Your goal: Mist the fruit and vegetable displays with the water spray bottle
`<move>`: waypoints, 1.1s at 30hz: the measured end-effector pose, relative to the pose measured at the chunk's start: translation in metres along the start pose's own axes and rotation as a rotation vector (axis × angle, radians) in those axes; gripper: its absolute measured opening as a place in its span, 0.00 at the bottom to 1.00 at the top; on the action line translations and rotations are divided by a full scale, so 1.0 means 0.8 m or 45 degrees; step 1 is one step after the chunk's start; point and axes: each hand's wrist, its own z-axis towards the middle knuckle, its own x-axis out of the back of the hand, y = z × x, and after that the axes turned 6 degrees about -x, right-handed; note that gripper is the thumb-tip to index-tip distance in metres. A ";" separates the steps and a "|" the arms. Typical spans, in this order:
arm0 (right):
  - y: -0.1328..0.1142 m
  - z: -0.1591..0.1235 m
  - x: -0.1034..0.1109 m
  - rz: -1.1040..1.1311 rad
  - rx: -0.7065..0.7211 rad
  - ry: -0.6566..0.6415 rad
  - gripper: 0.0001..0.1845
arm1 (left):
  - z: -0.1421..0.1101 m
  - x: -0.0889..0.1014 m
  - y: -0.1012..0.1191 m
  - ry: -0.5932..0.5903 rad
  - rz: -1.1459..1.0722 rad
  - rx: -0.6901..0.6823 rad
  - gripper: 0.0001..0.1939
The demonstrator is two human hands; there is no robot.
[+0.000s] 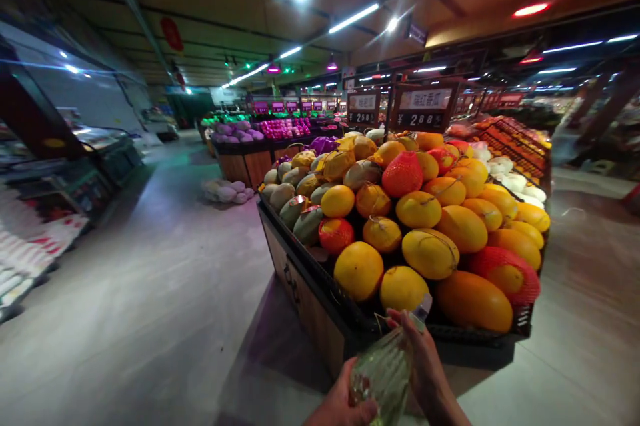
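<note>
Low in the head view, a pale green, see-through wrapped bundle (383, 376) tapers upward between my hands; what is inside cannot be made out. My left hand (345, 399) is closed round its lower left side, with the thumb across the front. Against its upper right side lies my right hand (423, 356), its fingers closed about the narrow end. A small whitish tag (423, 309) shows by the right fingertips. Just beyond them, yellow melons (405, 289) are piled in a black-rimmed display bin (350, 319).
Greyish-green melons (307, 225) fill the bin's left side, and red foam nets (403, 174) wrap some fruit. Price signs (425, 106) stand behind. A bagged heap (227, 191) lies on the grey floor (165, 306). Low displays (40, 259) line the left.
</note>
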 end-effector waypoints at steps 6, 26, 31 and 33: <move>0.023 0.070 -0.131 -0.054 0.004 -0.282 0.40 | -0.010 0.109 0.012 0.331 -0.039 0.042 0.52; 0.027 0.173 -0.286 -0.249 0.365 -0.260 0.34 | 0.068 0.283 0.096 0.556 0.112 -0.006 0.53; -0.004 0.162 -0.226 -0.145 0.412 0.127 0.40 | 0.157 0.276 0.161 -0.022 0.078 0.094 0.55; -0.012 0.156 -0.207 -0.091 0.478 0.311 0.38 | 0.189 0.266 0.173 -0.180 0.067 0.132 0.55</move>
